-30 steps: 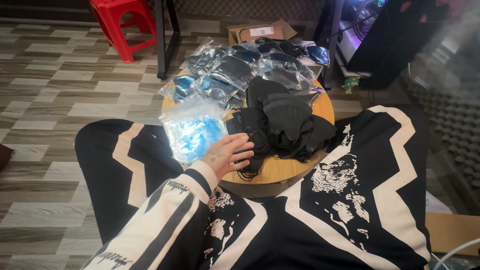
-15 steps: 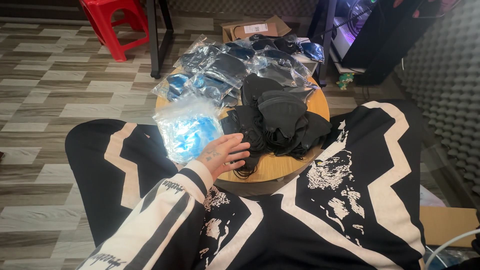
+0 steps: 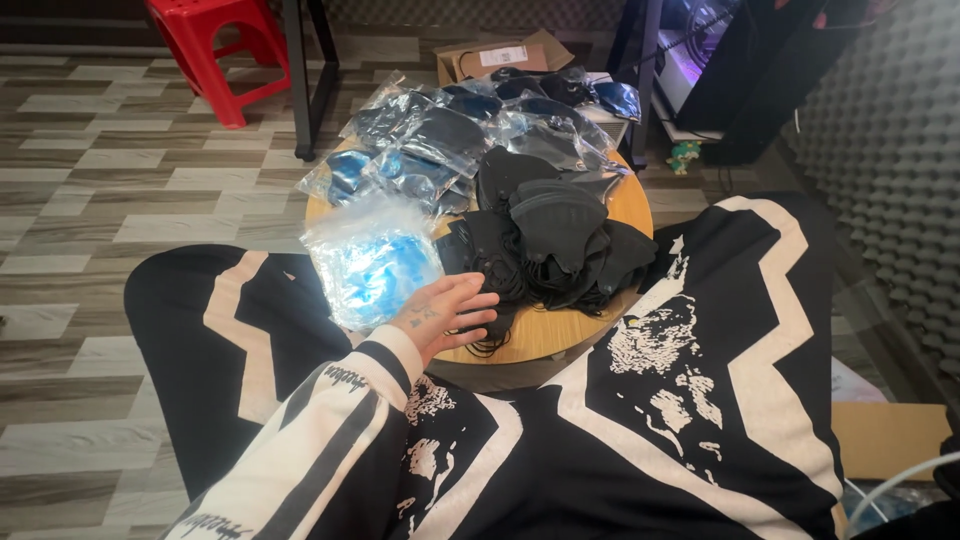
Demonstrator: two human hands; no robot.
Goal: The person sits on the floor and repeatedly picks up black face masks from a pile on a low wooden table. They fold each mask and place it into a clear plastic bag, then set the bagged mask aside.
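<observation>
Resting flat with its fingers spread, the left hand [image 3: 445, 315] lies on the near edge of the small round wooden table [image 3: 630, 205], with its fingertips touching the heap of black masks [image 3: 545, 245] at about 2 o'clock from it. A clear bag of blue masks [image 3: 372, 262] sits just beside the hand at 11 o'clock, and more clear bags of dark masks [image 3: 450, 140] are piled behind at 12 o'clock. The right hand is out of sight, and a red stool [image 3: 210, 50] stands far off at 10 o'clock.

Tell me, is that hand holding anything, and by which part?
Nothing is gripped. The left hand lies open and flat at the near edge of the black masks.
</observation>
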